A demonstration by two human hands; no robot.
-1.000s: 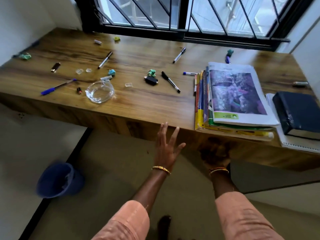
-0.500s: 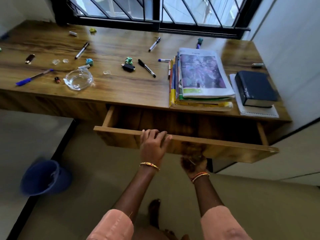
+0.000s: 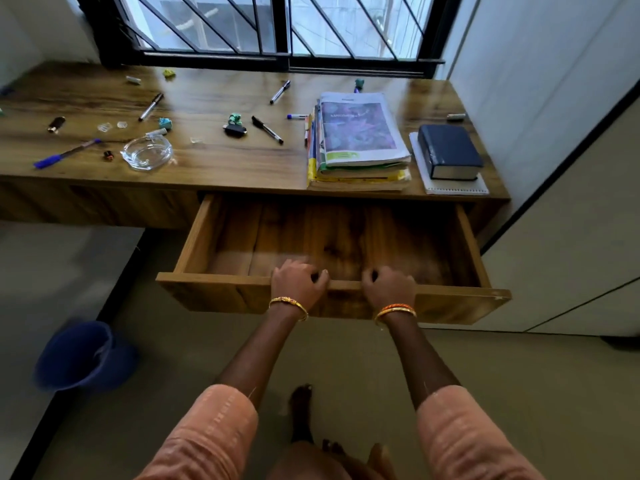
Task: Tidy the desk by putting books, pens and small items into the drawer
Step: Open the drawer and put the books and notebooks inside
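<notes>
1. My left hand (image 3: 298, 279) and right hand (image 3: 388, 284) both curl over the front edge of the drawer (image 3: 221, 289), which is pulled far out and looks bare.
2. I should pull evenly, without tilting it.
3. The books (image 3: 358, 133) and pens (image 3: 266, 129) lie on the tabletop (image 3: 225, 161), not yet put away.

wood-grain desk (image 3: 221, 168), clear glass ashtray (image 3: 147, 153)
</notes>
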